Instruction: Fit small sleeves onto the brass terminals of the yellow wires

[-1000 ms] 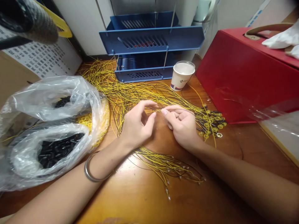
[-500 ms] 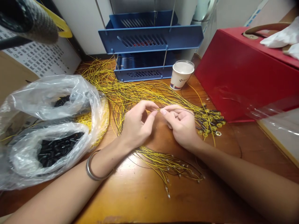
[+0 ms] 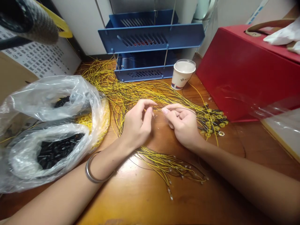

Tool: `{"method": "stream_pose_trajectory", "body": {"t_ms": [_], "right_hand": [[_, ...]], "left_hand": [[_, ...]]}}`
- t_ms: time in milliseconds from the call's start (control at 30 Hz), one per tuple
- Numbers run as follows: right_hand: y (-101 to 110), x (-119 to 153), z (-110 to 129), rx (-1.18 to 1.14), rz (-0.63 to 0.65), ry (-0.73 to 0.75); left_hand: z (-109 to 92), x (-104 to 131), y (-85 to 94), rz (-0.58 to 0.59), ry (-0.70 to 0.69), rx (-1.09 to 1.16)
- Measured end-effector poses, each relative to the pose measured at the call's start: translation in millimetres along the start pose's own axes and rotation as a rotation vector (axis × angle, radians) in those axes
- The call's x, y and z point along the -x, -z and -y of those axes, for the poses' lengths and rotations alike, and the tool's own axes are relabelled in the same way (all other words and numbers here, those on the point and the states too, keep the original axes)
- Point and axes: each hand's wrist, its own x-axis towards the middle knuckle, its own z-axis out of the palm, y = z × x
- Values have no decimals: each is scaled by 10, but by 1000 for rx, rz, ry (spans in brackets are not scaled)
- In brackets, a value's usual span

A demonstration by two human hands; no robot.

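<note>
Near the middle of the view, my right hand point(image 3: 184, 125) pinches a thin wire point(image 3: 174, 108) between thumb and forefinger. The wire's end reaches left toward my left hand point(image 3: 139, 123), whose thumb and forefinger are slightly apart at the wire's tip. Whether the left fingers touch it is too small to tell. Behind both hands lies a long bundle of yellow and black wires point(image 3: 150, 90), its right end carrying black sleeves and yellow hexagonal nuts point(image 3: 211, 122). A second bunch of wires point(image 3: 161, 159) with small clear tips lies in front of my hands on the wooden table point(image 3: 140, 197).
Plastic bags at the left hold black sleeves point(image 3: 57, 150) and yellow nuts point(image 3: 86, 120). A blue tray rack point(image 3: 150, 39) stands at the back, beside a paper cup point(image 3: 183, 74). At the right stands a red box point(image 3: 248, 75).
My left thumb and forefinger have moved apart from the pinch at the wire's end, and the left hand sits slightly farther from the right. The right hand keeps its pinch.
</note>
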Motion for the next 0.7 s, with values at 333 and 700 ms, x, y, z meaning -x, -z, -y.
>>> {"method": "stream_pose_trajectory", "body": {"t_ms": [333, 700], "right_hand": [[11, 4, -31, -24, 7, -23], [0, 11, -5, -19, 20, -23]], "left_hand": [[-24, -2, 3, 47, -42, -105], [-13, -7, 3, -6, -61, -115]]}}
